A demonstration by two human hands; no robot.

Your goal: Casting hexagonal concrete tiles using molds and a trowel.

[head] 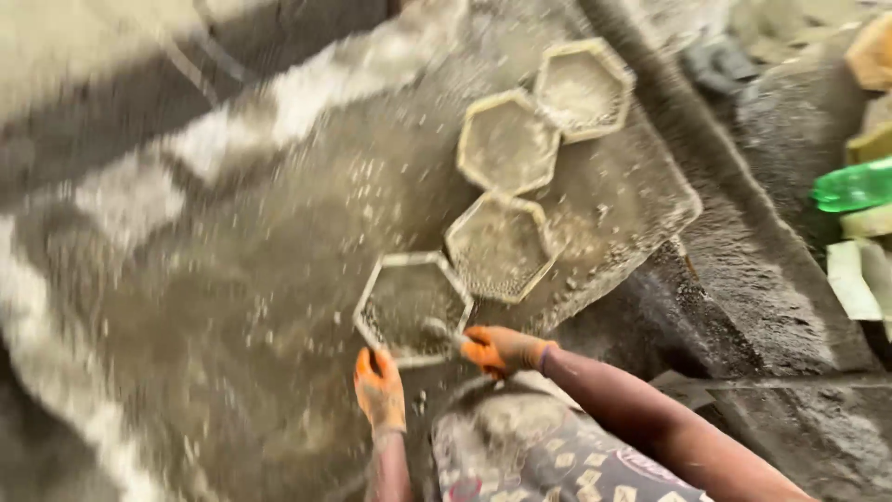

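A: Item one, hands?

B: Left hand [379, 390], orange glove, fingers curled at the near rim of the nearest mould [413, 305]; touching the rim, though blur hides how firmly it grips. Right hand [497, 350], orange glove, closed on a small tool [437, 329] whose grey end lies over the same mould's near right edge. Kind of tool: cannot tell, too blurred.

A: Item two, the nearest mould?

B: Hexagonal, pale yellow rim, filled with grey wet mix. It lies on the grey, mix-spattered slab [232, 307], just ahead of both hands.

A: Item three, others of the kind?

B: Three more, all filled. Second mould [498, 245], just beyond the nearest mould to its right, rims about touching. Third mould [508, 142], beyond the second. Fourth mould [583, 89], farthest, edge against the third.

A: Item four, surroundings?

B: Patterned cloth [548, 455] on the person's lap, just behind the nearest mould. Green bottle [853, 186], well right of the nearest mould, past a grey ridge [725, 186]. Pale boards [859, 270] below the bottle.

A: Obstructions?

B: The right forearm crosses the view behind the mould; the mould's surface shows open.
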